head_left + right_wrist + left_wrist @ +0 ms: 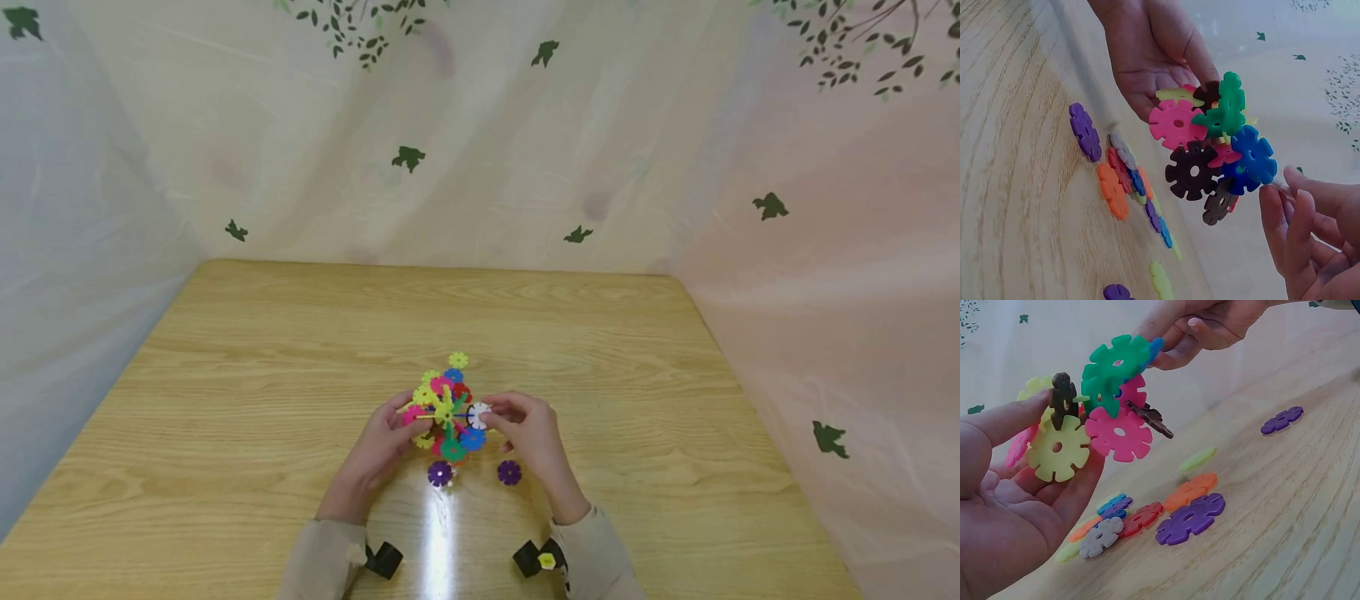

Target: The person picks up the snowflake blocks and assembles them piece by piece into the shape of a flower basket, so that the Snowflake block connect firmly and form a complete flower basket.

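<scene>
Above the table, my left hand (372, 454) grips a cluster of interlocked notched plastic discs (446, 414) by its left side, thumb in front. The cluster mixes yellow, pink, green, blue, red and dark brown pieces, slotted together at angles. On its right side, my right hand (536, 433) pinches a white notched disc (479, 416) between thumb and fingers. In the right wrist view only a pale edge of that disc shows, against a blue disc (1254, 154). Whether it is slotted in, I cannot tell. A green disc (1119, 360) and a pink disc (1120, 434) face the left wrist camera.
Loose discs lie on the wooden table (262, 375) under the cluster: a grey disc (1101, 537), a red disc (1142, 519), an orange disc (1191, 491), a purple disc (1190, 519) and several others. Another purple disc (509, 472) lies apart, near my right wrist. Printed curtains surround the table.
</scene>
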{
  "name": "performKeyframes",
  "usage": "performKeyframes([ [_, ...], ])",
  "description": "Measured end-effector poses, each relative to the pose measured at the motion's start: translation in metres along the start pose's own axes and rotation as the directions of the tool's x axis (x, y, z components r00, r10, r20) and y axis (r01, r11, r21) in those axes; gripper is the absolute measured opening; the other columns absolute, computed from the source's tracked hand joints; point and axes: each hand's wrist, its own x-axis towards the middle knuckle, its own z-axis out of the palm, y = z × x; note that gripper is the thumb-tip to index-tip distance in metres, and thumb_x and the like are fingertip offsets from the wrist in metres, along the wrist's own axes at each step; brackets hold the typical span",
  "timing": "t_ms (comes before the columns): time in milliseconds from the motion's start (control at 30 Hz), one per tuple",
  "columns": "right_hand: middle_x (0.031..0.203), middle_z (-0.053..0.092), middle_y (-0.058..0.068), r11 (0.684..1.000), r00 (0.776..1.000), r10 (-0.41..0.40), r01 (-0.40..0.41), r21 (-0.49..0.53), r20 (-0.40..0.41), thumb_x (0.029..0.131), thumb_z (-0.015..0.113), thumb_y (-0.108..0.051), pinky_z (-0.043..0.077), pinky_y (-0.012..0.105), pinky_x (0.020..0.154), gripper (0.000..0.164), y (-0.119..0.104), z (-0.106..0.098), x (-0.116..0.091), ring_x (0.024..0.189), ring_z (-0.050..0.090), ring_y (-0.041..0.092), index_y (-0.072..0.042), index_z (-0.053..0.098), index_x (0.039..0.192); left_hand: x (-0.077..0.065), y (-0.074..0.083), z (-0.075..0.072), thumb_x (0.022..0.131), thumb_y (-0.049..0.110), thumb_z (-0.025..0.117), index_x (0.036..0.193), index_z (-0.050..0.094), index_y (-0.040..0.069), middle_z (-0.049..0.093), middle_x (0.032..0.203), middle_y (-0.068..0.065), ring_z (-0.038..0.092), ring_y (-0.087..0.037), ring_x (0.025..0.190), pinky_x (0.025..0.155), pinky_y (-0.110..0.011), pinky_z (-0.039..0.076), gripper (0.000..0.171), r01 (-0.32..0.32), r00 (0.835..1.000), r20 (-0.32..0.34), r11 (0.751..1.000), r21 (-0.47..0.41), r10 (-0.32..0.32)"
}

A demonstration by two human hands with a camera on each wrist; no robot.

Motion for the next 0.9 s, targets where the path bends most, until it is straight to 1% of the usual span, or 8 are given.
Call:
performKeyframes([
  [100,0.089,0.071,0.006,1.0,1.0,-0.004,0.004,0.007,0.018,0.088,0.07,-0.015,0.059,0.037,0.053,0.018,0.001,-0.001,0.0,0.077,0.067,0.029,-0.011,0.073,0.106,0.001,-0.001,0.0,0.097,0.002,0.053,0.145,0.028,-0.009,0.064,0.126,-0.011,0.067,-0.008,0.104,0.094,-0.025,0.055,0.055,0.003,1.0,-0.007,1.0,-0.02,-0.003],
  [267,0.092,0.072,0.009,1.0,0.998,0.002,-0.004,0.025,0.057,0.092,0.066,-0.018,0.059,0.032,0.054,0.023,0.004,-0.008,0.001,0.086,0.068,0.029,-0.007,0.071,0.111,0.002,-0.002,-0.001,0.097,0.003,0.053,0.14,0.033,-0.011,0.071,0.109,0.004,0.069,-0.009,0.098,0.088,-0.024,0.057,0.05,-0.009,1.0,-0.018,0.999,-0.048,0.008],
  [333,0.094,0.072,0.008,1.0,0.997,0.016,-0.015,-0.021,0.075,0.092,0.065,-0.017,0.058,0.029,0.056,0.022,0.007,-0.013,0.002,0.087,0.067,0.027,-0.007,0.07,0.111,0.002,-0.002,-0.001,0.097,0.003,0.053,0.138,0.035,-0.01,0.072,0.105,0.006,0.069,-0.009,0.095,0.085,-0.024,0.058,0.047,-0.013,1.0,-0.024,0.998,-0.057,0.012],
  [400,0.094,0.072,0.006,0.992,0.994,0.021,-0.007,-0.127,0.106,0.091,0.067,-0.015,0.058,0.028,0.058,0.019,0.011,-0.02,0.002,0.085,0.066,0.023,-0.008,0.071,0.109,0.002,-0.002,-0.002,0.097,0.002,0.052,0.137,0.037,-0.01,0.072,0.102,0.007,0.07,-0.009,0.093,0.082,-0.024,0.059,0.044,-0.013,0.999,-0.038,0.998,-0.063,0.01],
  [467,0.092,0.071,0.004,0.965,0.986,0.02,0.024,-0.26,0.165,0.089,0.069,-0.011,0.057,0.027,0.063,0.017,0.016,-0.027,0.001,0.083,0.064,0.018,-0.008,0.072,0.105,0.003,-0.002,-0.002,0.097,0.001,0.052,0.136,0.038,-0.009,0.072,0.101,0.007,0.07,-0.009,0.09,0.079,-0.024,0.059,0.043,-0.011,0.998,-0.059,0.998,-0.066,0.008],
  [567,0.089,0.069,0.001,0.898,0.96,0.018,0.107,-0.427,0.28,0.084,0.074,-0.009,0.054,0.027,0.069,0.018,0.024,-0.034,-0.002,0.082,0.06,0.013,-0.008,0.072,0.101,0.003,-0.002,-0.002,0.096,0.0,0.052,0.136,0.037,-0.011,0.073,0.097,0.008,0.07,-0.008,0.086,0.075,-0.023,0.06,0.044,-0.004,0.996,-0.088,0.998,-0.069,-0.002],
  [700,0.086,0.063,-0.001,0.836,0.926,0.019,0.193,-0.514,0.378,0.077,0.079,-0.007,0.05,0.027,0.071,0.02,0.03,-0.034,-0.006,0.079,0.055,0.013,-0.01,0.071,0.095,0.003,-0.001,-0.003,0.096,0.0,0.052,0.134,0.036,-0.013,0.073,0.095,0.008,0.069,-0.008,0.086,0.074,-0.022,0.06,0.043,-0.001,0.996,-0.093,0.997,-0.078,-0.007],
  [900,0.079,0.054,-0.001,0.769,0.925,-0.007,0.248,-0.589,0.38,0.074,0.08,-0.003,0.043,0.024,0.063,0.018,0.03,-0.028,-0.009,0.072,0.048,0.013,-0.013,0.066,0.079,0.002,-0.002,-0.003,0.096,0.001,0.053,0.119,0.051,-0.002,0.073,0.095,0.007,0.069,-0.008,0.087,0.076,-0.023,0.06,0.023,0.007,0.996,-0.088,0.996,-0.089,-0.015],
])
